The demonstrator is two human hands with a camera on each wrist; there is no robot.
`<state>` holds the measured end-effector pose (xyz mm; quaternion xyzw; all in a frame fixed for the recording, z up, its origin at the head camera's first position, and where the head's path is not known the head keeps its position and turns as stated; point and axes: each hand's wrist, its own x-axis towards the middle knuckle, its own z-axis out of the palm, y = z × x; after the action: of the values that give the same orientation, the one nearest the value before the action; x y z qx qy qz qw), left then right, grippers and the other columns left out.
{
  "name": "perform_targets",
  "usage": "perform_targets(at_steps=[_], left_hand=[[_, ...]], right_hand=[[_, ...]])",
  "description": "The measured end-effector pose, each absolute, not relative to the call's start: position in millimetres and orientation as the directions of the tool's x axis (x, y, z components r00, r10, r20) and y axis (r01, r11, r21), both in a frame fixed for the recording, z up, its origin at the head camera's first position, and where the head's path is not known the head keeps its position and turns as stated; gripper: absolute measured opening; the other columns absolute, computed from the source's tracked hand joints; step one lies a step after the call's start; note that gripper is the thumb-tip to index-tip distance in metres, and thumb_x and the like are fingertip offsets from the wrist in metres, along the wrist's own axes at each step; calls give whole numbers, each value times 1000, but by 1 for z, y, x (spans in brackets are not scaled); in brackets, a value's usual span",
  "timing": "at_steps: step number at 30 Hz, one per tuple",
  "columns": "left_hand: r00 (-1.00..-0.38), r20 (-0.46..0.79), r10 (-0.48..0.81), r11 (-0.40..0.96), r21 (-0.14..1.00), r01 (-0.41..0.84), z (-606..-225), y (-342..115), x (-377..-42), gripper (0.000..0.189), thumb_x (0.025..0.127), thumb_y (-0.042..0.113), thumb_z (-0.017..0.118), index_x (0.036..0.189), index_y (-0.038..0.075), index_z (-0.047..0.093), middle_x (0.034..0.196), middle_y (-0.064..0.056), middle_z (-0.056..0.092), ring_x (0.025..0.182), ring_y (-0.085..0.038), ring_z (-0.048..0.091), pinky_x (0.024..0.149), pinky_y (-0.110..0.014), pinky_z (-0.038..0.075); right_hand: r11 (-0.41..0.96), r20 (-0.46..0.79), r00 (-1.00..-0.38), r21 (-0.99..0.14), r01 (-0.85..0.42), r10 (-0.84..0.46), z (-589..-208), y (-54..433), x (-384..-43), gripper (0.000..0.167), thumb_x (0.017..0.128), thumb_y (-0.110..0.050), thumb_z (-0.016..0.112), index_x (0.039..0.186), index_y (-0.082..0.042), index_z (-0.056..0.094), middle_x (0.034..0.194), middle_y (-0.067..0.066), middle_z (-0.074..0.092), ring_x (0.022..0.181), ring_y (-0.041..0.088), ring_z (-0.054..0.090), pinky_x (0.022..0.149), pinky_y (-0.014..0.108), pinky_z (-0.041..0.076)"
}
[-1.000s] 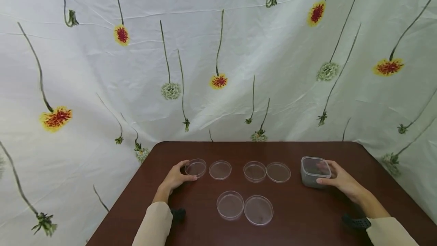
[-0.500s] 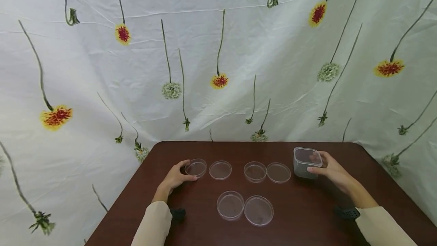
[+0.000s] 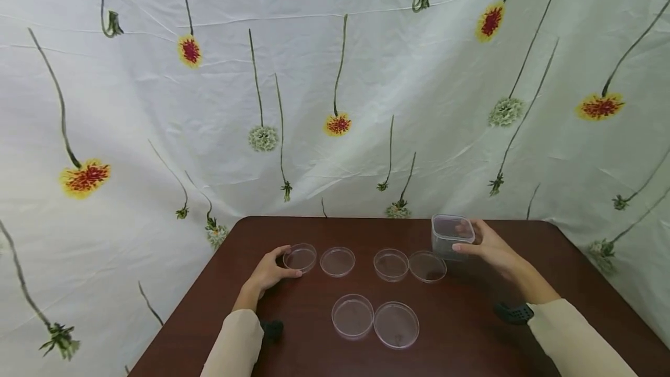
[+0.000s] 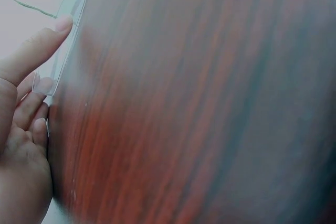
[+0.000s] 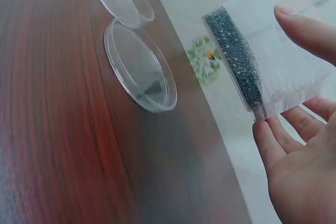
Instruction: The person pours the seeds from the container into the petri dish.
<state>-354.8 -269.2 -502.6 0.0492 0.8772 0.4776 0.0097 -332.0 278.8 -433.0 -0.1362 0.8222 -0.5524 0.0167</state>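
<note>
tub point(image 3: 446, 238) in right hand point(image 3: 489, 248) moved left above table point(image 3: 460, 336); left hand point(image 3: 269, 270) grips dish point(image 3: 300, 258) edge.

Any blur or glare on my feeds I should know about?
Head: clear petri dishes show mostly as pale rims; left wrist: tabletop grain soft and hazy, upper-left corner washed out; right wrist: dark granules readable inside the translucent container, hazy sheen on the tabletop.

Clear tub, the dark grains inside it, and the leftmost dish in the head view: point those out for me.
Clear tub point(image 3: 442, 244), head view: on its front wall.
Dark grains point(image 5: 236, 54), right wrist view: middle of the layer.
Leftmost dish point(image 3: 300, 258), head view: on its flat middle.
</note>
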Motion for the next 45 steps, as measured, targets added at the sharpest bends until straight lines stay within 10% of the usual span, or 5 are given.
perform_targets(at_steps=[45], left_hand=[[-995, 20, 93, 545, 836, 68, -506, -268, -359, 90, 82, 22, 91, 155, 0, 43, 152, -24, 48, 143, -45, 36, 111, -62, 34]], right_hand=[[318, 152, -890, -897, -307, -430, -401, 89, -382, 90, 94, -15, 80, 159, -2, 20, 159, 24, 33, 144, 40, 39, 103, 50, 47]])
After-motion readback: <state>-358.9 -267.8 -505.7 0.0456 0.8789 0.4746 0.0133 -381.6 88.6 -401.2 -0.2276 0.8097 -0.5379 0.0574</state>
